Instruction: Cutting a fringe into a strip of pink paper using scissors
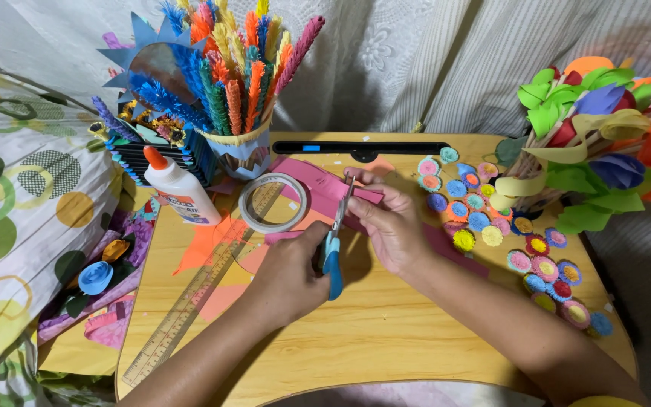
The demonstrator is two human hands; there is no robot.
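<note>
My left hand [288, 271] grips blue-handled scissors [332, 260], their blades pointing away from me and open around the edge of a pink paper sheet [314, 185]. My right hand [393, 226] pinches that pink paper just right of the blades and holds it over the wooden lap table [386, 332]. More of the pink paper runs under my right wrist.
A tape roll [244, 202], a white glue bottle [178, 188], a ruler [182, 316] and orange paper [205, 245] lie to the left. A cup of fringed paper sticks [239, 147] stands behind. Several small paper rosettes [476, 211] and a paper flower bouquet [589, 136] sit on the right.
</note>
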